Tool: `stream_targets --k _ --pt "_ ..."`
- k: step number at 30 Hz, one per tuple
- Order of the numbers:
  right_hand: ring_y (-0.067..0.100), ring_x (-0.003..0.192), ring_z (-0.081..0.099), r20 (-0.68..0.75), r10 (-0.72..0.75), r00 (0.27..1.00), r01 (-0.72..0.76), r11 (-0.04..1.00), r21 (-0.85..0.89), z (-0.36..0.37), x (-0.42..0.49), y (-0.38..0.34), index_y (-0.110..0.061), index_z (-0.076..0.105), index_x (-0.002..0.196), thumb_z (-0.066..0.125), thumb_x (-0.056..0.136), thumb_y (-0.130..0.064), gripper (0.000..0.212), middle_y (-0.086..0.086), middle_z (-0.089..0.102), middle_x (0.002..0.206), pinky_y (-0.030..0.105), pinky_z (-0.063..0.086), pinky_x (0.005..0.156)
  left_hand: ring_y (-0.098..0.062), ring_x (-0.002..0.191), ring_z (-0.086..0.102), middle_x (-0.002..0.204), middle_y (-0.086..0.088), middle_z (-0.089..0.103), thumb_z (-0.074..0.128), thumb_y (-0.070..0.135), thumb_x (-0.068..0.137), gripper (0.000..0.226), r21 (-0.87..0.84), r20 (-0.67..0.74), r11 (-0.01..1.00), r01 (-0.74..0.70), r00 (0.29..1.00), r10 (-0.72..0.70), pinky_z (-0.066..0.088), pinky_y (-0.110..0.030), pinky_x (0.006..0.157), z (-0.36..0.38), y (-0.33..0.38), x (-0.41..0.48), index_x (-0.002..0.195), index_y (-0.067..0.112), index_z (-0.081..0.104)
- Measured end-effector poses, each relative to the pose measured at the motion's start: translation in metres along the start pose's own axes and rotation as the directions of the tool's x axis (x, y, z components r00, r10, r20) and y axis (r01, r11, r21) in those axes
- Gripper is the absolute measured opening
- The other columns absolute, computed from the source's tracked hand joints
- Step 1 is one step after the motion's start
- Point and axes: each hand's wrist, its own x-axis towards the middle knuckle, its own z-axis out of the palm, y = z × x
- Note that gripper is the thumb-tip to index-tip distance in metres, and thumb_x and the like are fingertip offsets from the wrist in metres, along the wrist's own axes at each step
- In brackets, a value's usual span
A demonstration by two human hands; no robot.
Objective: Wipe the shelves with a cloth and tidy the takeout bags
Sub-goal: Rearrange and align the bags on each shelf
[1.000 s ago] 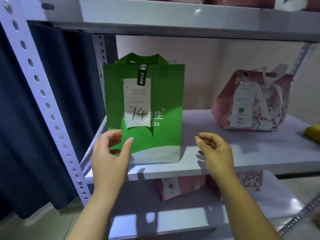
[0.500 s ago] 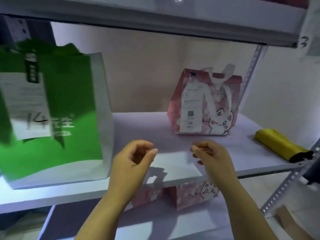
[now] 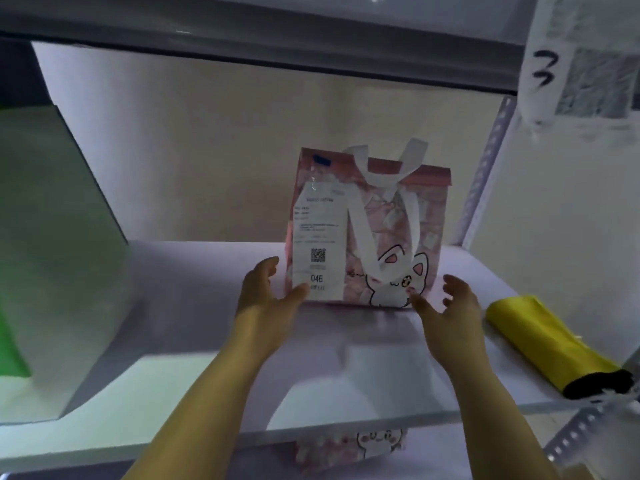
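Two hands reach forward at the foot of the pink bag (image 3: pixel 377 233), one on each side, forearms rising from the bottom edge of the view. Left hand (image 3: pixel 266 296) is open and cupped at the bag's lower left corner: fingers point up along its left side, and the thumb tip lies against the bottom edge of the receipt (image 3: pixel 318 244) stuck on the bag's front. Right hand (image 3: pixel 450 306) is open too, fingers spread just beside the bag's lower right corner; whether it touches the bag cannot be told.

That bag stands upright on the shelf (image 3: pixel 207 341), white handles drooping over its cat print. Its top is folded over, so its contents are hidden. Well left of it stands the green bag (image 3: pixel 52 254), cut off by the frame, its pale side panel turned toward the pink bag. Right of the pink bag a yellow roll (image 3: pixel 547 344) with a black end lies on the same shelf. Below, a second cat-print bag (image 3: pixel 377 441) peeks out under the shelf edge.
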Motion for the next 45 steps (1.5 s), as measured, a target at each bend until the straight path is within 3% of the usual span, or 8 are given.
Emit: stream_targets --k 2,6,11,23,28,33,38,45 --pt "0.029 0.123 0.044 0.057 0.025 0.998 -0.025 1.0 -0.004 0.003 0.01 0.001 -0.013 0.031 0.141 0.072 0.08 -0.031 0.075 0.01 0.039 0.141 0.043 0.041 0.098 -0.005 0.109 0.049 0.126 0.018 0.046 0.065 0.032 0.083 0.059 -0.006 0.05 1.0 0.016 0.999 -0.016 0.036 -0.019 0.082 0.007 0.001 0.003 0.134 0.031 0.037" --pt "0.014 0.097 0.056 0.213 -0.075 0.974 0.038 0.984 0.173 0.01 0.02 0.007 -0.022 0.047 0.118 0.074 0.076 -0.012 0.051 -0.003 0.058 0.112 0.019 0.044 0.07 0.008 0.088 0.05 0.095 0.037 0.049 0.064 0.027 0.084 0.04 -0.071 0.181 0.997 0.03 0.983 -0.017 0.037 -0.007 0.061 0.015 0.0 0.002 0.105 0.05 0.04" --pt "0.019 0.1 0.06 0.261 -0.014 0.965 -0.059 0.962 0.267 0.005 0.025 0.021 -0.033 0.049 0.106 0.072 0.078 -0.013 0.041 -0.008 0.063 0.105 0.044 0.051 0.088 -0.008 0.101 0.055 0.106 0.02 0.058 0.063 0.02 0.085 0.043 -0.068 0.153 0.996 0.05 0.987 -0.039 0.04 -0.017 0.07 0.018 -0.005 0.0 0.121 0.034 0.045" --pt "0.014 0.099 0.06 0.031 -0.014 0.999 0.008 0.982 0.188 -0.056 -0.009 0.048 -0.018 0.052 0.119 0.072 0.08 -0.03 0.045 -0.004 0.063 0.11 0.024 0.047 0.069 0.006 0.079 0.057 0.09 0.021 0.062 0.065 0.03 0.084 0.016 -0.061 0.089 0.998 -0.016 0.996 0.021 0.043 -0.006 0.047 0.029 0.008 -0.054 0.087 0.038 0.052" --pt "0.018 0.098 0.063 0.009 -0.034 0.999 0.032 0.988 0.152 -0.081 -0.021 0.056 -0.017 0.057 0.113 0.071 0.08 -0.031 0.038 -0.003 0.066 0.105 0.037 0.053 0.08 0.015 0.075 0.059 0.091 0.019 0.065 0.065 0.028 0.084 0.014 -0.082 0.103 0.995 -0.051 0.993 0.059 0.044 -0.005 0.048 0.036 0.011 -0.078 0.088 0.035 0.054" --pt "0.01 0.098 0.061 -0.01 -0.025 1.0 0.027 0.98 0.198 -0.092 -0.033 0.057 -0.025 0.055 0.108 0.071 0.08 -0.03 0.033 -0.013 0.063 0.101 0.024 0.048 0.074 0.005 0.078 0.062 0.093 0.018 0.066 0.065 0.031 0.083 0.014 -0.078 0.118 0.995 -0.062 0.991 0.071 0.045 -0.007 0.049 0.036 0.012 -0.091 0.09 0.035 0.054" --pt "0.013 0.102 0.062 0.018 -0.03 0.999 0.026 0.985 0.173 -0.102 -0.045 0.053 -0.022 0.062 0.113 0.067 0.083 -0.031 0.032 -0.008 0.067 0.107 0.041 0.051 0.089 -0.004 0.087 0.063 0.098 0.016 0.065 0.068 0.029 0.082 0.018 -0.114 0.108 0.992 -0.062 0.991 0.074 0.045 -0.011 0.057 0.032 0.012 -0.101 0.094 0.033 0.055" --pt "0.016 0.105 0.06 -0.102 -0.049 0.994 0.06 0.991 0.116 -0.116 -0.08 0.043 -0.016 0.056 0.122 0.065 0.083 -0.039 0.046 -0.002 0.062 0.117 0.034 0.046 0.085 -0.008 0.087 0.061 0.098 0.016 0.062 0.07 0.035 0.079 0.019 -0.142 0.014 0.987 -0.075 0.997 0.078 0.044 -0.017 0.06 0.005 0.011 -0.124 0.091 0.035 0.055"
